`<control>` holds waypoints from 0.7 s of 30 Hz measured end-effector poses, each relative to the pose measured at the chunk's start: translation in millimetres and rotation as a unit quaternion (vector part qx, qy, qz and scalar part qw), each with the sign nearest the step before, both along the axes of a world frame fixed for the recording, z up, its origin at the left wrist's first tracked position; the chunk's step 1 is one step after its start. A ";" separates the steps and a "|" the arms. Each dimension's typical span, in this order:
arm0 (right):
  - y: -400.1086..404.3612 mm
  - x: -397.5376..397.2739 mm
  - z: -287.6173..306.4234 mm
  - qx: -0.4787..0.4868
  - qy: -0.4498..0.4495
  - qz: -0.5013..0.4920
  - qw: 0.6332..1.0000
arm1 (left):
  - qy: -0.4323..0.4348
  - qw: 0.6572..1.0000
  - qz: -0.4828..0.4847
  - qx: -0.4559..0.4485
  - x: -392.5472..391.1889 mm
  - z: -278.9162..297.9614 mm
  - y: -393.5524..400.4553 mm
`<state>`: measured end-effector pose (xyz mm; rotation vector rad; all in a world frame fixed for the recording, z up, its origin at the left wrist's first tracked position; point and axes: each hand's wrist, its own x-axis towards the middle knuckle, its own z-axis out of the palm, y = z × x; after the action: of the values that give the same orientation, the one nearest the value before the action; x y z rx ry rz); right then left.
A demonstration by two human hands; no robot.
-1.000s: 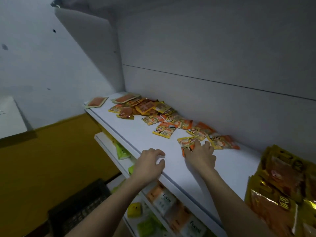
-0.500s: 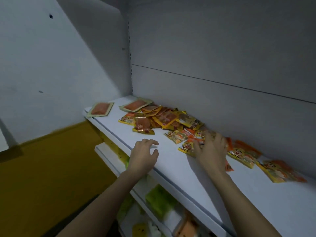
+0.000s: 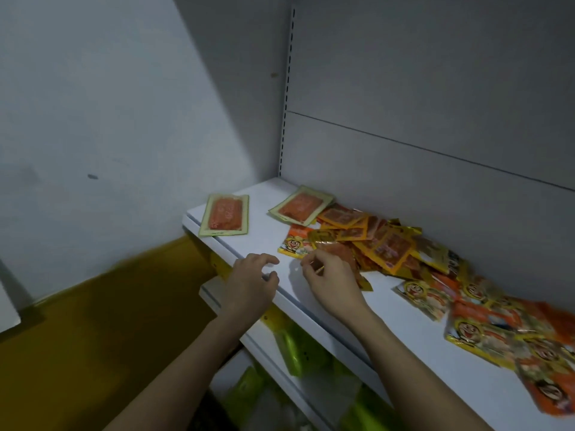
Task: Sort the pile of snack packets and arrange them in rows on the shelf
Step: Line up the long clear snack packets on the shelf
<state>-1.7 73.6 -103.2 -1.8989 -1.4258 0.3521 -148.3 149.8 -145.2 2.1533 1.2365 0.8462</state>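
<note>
Compared with half a second earlier, my right hand (image 3: pixel 331 283) has moved left along the shelf (image 3: pixel 404 325) to the near edge of the pile of snack packets (image 3: pixel 373 241). There its thumb and forefinger are curled in a pinch on the corner of an orange-and-yellow packet (image 3: pixel 339 256); earlier it lay spread flat over packets further right. My left hand (image 3: pixel 250 287) has kept its station at the shelf's front lip, fingers loosely curved and holding nothing.

The packets are flat, rectangular, glossy foil sachets, crinkled at the seams, overlapping in a loose heap against the back panel. Two larger flat packs lie apart at the left end: one pale-bordered pack (image 3: pixel 224 215) near the front corner, another pale-bordered pack (image 3: pixel 301 205) touching the heap. Cartoon-face sachets (image 3: pixel 466 332) lie scattered at right. The shelf surface is smooth, white and matte.
</note>
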 end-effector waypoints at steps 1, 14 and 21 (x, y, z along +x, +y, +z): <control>10.0 -1.3 1.6 0.005 0.005 -0.006 1.000 | 0.001 1.000 0.005 -0.004 -3.3 -0.3 11.0; 149.4 52.7 17.6 -0.025 0.003 -0.129 0.991 | 0.163 0.965 0.181 -0.098 -25.7 14.0 196.8; 187.8 68.8 7.6 -0.113 0.017 -0.184 0.976 | 0.053 0.991 0.100 -0.076 12.5 9.9 216.8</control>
<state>67.1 261.5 -95.6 -2.2781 -1.0141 0.3764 -135.8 366.6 -135.3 1.9992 1.5395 0.6992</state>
